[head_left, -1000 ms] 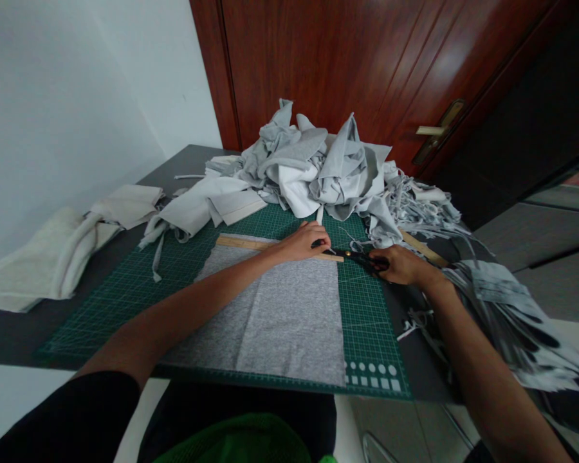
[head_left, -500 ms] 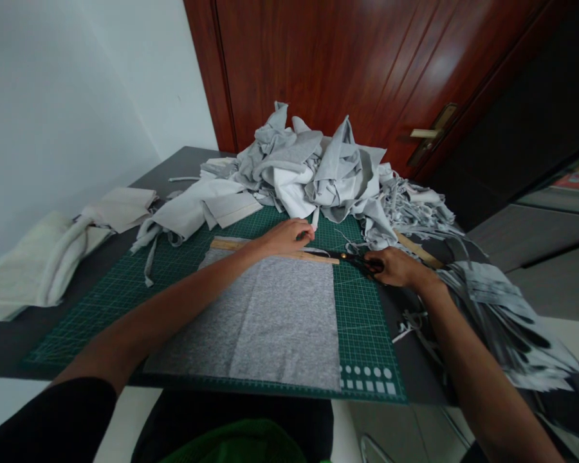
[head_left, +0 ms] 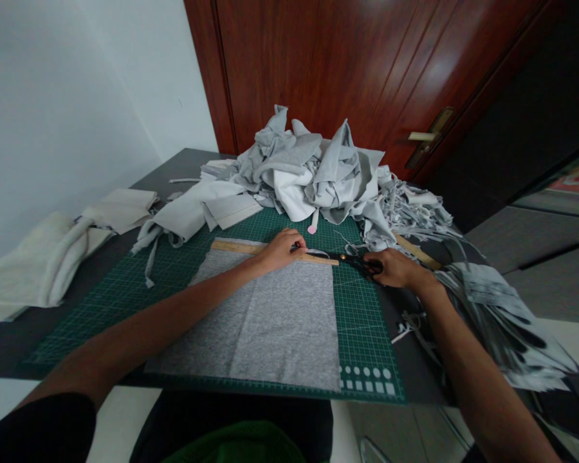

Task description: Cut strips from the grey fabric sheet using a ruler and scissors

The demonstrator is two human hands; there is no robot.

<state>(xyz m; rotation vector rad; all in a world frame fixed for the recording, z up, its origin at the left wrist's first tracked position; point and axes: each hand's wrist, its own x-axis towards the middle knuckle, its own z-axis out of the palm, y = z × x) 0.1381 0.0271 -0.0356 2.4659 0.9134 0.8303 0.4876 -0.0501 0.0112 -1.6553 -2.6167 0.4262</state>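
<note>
A flat grey fabric piece (head_left: 270,321) lies on a green cutting mat (head_left: 125,289). Along its far edge rests a wooden ruler (head_left: 231,246). My left hand (head_left: 280,247) presses on the ruler and the cloth's far edge, fingers curled at the cut line. My right hand (head_left: 394,268) grips black scissors (head_left: 354,259) whose blades point left along the ruler toward my left hand. A thin strip of cloth lies by the blades.
A heap of grey and white fabric (head_left: 313,170) fills the far side of the dark table. Cut strips (head_left: 492,315) pile at the right edge. Folded pale cloth (head_left: 43,257) lies at the left. A second wooden stick (head_left: 415,251) and a brown door (head_left: 347,71) lie beyond.
My left hand has slid left along the ruler, and the scissors have followed leftward along the fabric's far edge. A small pink object now shows beyond the ruler.
</note>
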